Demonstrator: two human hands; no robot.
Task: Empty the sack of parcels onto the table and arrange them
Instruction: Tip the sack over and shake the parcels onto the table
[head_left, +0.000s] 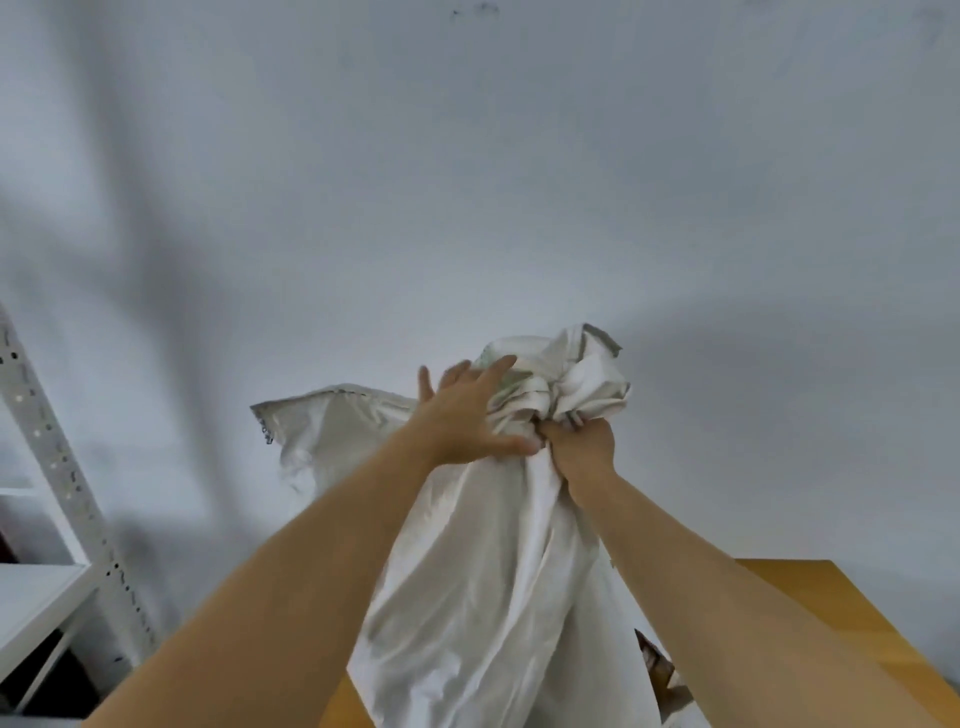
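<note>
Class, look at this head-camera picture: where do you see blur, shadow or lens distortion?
Head view: the sack and left hand look slightly soft, likely from motion; broad soft shadows fall on the white wall; the wide lens bends the shelf upright; no strong glare shows on the table.

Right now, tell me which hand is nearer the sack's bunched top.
Right. The right hand grips the sack just under its bunched top; the left hand lies open beside it.
</note>
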